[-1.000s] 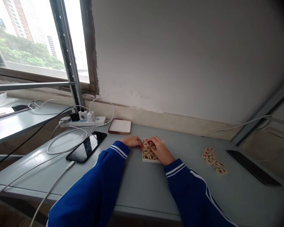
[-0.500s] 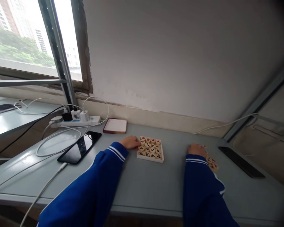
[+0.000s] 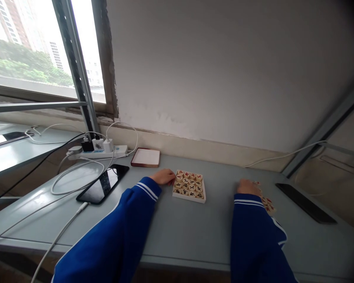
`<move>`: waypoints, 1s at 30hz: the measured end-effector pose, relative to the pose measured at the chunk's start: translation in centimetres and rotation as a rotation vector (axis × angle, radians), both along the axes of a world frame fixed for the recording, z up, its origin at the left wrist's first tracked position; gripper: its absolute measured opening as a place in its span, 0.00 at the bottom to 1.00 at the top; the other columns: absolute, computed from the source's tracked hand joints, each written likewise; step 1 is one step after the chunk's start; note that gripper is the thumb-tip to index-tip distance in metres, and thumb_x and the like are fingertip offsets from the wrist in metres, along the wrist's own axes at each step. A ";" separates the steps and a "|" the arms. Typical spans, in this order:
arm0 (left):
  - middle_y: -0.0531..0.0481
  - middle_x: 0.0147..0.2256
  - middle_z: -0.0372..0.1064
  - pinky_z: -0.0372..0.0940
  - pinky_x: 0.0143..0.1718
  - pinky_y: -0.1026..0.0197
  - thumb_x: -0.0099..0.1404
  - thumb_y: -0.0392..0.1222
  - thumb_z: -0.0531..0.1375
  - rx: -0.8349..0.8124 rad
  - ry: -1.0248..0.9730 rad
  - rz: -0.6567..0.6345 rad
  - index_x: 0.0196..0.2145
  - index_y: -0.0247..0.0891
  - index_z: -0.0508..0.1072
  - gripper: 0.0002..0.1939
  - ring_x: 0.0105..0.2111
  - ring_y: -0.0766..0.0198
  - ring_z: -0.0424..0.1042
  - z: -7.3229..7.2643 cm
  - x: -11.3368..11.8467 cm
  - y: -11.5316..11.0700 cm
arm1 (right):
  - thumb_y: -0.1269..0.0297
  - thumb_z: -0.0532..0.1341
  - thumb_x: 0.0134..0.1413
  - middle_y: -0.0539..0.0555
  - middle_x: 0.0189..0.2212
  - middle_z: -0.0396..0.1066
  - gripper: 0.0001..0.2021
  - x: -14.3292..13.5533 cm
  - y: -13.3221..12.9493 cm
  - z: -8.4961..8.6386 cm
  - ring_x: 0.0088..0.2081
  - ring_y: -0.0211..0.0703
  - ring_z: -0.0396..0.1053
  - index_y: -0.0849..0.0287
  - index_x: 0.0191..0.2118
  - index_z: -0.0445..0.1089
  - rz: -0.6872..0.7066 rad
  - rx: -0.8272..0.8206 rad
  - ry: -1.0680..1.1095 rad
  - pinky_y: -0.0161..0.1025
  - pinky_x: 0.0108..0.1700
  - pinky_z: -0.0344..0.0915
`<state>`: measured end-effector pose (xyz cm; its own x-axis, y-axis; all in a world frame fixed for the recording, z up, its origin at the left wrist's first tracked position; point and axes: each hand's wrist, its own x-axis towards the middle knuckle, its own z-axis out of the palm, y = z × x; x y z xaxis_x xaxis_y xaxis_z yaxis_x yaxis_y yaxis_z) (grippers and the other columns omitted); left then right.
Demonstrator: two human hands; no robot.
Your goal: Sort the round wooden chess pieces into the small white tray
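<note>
A white open box point(image 3: 189, 198) on the desk holds rows of round wooden pieces point(image 3: 191, 188) with red and black characters. At the box's left edge rests my left hand point(image 3: 164, 177), its fingertips against the side; whether they pinch anything is hidden. My right hand point(image 3: 247, 187) is farther right, knuckles up and fingers curled down at a loose group of red-marked pieces point(image 3: 268, 204). What its fingers hold, if anything, cannot be seen.
A shallow lid point(image 3: 145, 157) lies near the wall. On the left are a charging phone point(image 3: 103, 184), looped white cables and a power strip point(image 3: 119, 151). A long black object point(image 3: 305, 202) lies at the right beside a metal post.
The whole view has shifted slightly, so things appear a little farther right. Both hands keep nearly the same places beside the box and the loose pieces.
</note>
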<state>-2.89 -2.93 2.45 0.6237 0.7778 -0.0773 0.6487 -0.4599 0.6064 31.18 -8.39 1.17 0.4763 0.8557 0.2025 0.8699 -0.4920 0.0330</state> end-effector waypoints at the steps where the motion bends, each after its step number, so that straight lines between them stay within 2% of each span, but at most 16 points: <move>1: 0.51 0.19 0.66 0.56 0.28 0.67 0.59 0.42 0.44 0.006 0.001 0.009 0.19 0.34 0.68 0.19 0.23 0.68 0.62 0.0 0.1 -0.1 | 0.77 0.49 0.46 0.70 0.38 0.68 0.16 0.3 0.2 -0.2 0.40 0.56 0.67 0.66 0.36 0.71 0.020 -0.013 0.003 0.46 0.32 0.62; 6: 0.52 0.19 0.66 0.55 0.28 0.68 0.60 0.44 0.45 -0.001 0.000 0.020 0.19 0.34 0.68 0.19 0.22 0.69 0.62 0.2 0.1 -0.2 | 0.76 0.51 0.46 0.64 0.38 0.68 0.15 0.2 1.2 -0.6 0.41 0.48 0.66 0.63 0.40 0.70 0.223 -0.068 0.026 0.39 0.36 0.60; 12: 0.51 0.19 0.66 0.56 0.28 0.67 0.59 0.45 0.46 -0.024 -0.014 0.036 0.19 0.34 0.68 0.19 0.22 0.69 0.62 0.1 0.0 -0.1 | 0.73 0.51 0.49 0.64 0.38 0.69 0.14 -1.3 0.9 -0.4 0.41 0.50 0.66 0.62 0.41 0.69 0.137 -0.023 -0.039 0.42 0.38 0.59; 14: 0.51 0.18 0.66 0.56 0.28 0.67 0.59 0.44 0.46 -0.023 -0.031 0.036 0.20 0.33 0.68 0.19 0.21 0.69 0.63 0.0 0.1 0.0 | 0.72 0.53 0.48 0.61 0.38 0.70 0.14 -2.0 0.9 0.1 0.41 0.50 0.66 0.59 0.41 0.69 0.172 -0.011 0.009 0.42 0.38 0.58; 17: 0.50 0.19 0.67 0.56 0.28 0.67 0.61 0.45 0.45 0.037 -0.029 0.110 0.22 0.33 0.70 0.20 0.22 0.68 0.64 -0.4 0.3 0.0 | 0.70 0.54 0.47 0.56 0.37 0.71 0.12 -4.1 0.9 1.4 0.40 0.45 0.67 0.58 0.40 0.69 0.326 0.141 0.152 0.38 0.38 0.59; 20: 0.46 0.25 0.70 0.56 0.29 0.65 0.62 0.52 0.43 0.188 0.019 0.278 0.28 0.33 0.72 0.24 0.27 0.64 0.66 -0.9 0.9 -0.1 | 0.67 0.54 0.49 0.54 0.37 0.70 0.12 -7.5 0.6 2.4 0.37 0.40 0.67 0.59 0.41 0.67 0.613 0.331 0.329 0.36 0.39 0.60; 23: 0.42 0.33 0.71 0.56 0.31 0.63 0.61 0.61 0.41 0.261 0.073 0.382 0.32 0.35 0.73 0.30 0.32 0.59 0.68 -1.1 1.6 -0.2 | 0.64 0.55 0.50 0.52 0.38 0.70 0.11 -11.2 -0.4 2.9 0.38 0.40 0.67 0.56 0.41 0.67 0.902 0.355 0.361 0.37 0.41 0.58; 26: 0.41 0.33 0.71 0.56 0.32 0.63 0.59 0.64 0.39 0.262 0.113 0.408 0.32 0.36 0.74 0.33 0.35 0.56 0.68 -1.2 1.9 -0.3 | 0.66 0.54 0.53 0.51 0.38 0.70 0.09 -13.9 -1.2 2.6 0.41 0.41 0.65 0.53 0.40 0.68 1.012 0.351 0.228 0.40 0.43 0.54; 30: 0.40 0.32 0.71 0.56 0.31 0.62 0.58 0.65 0.41 0.272 0.139 0.393 0.30 0.37 0.74 0.33 0.36 0.55 0.69 -1.1 1.9 -0.1 | 0.69 0.52 0.55 0.52 0.40 0.69 0.11 -15.2 -1.4 2.0 0.42 0.41 0.64 0.53 0.43 0.66 1.076 0.330 0.138 0.39 0.41 0.51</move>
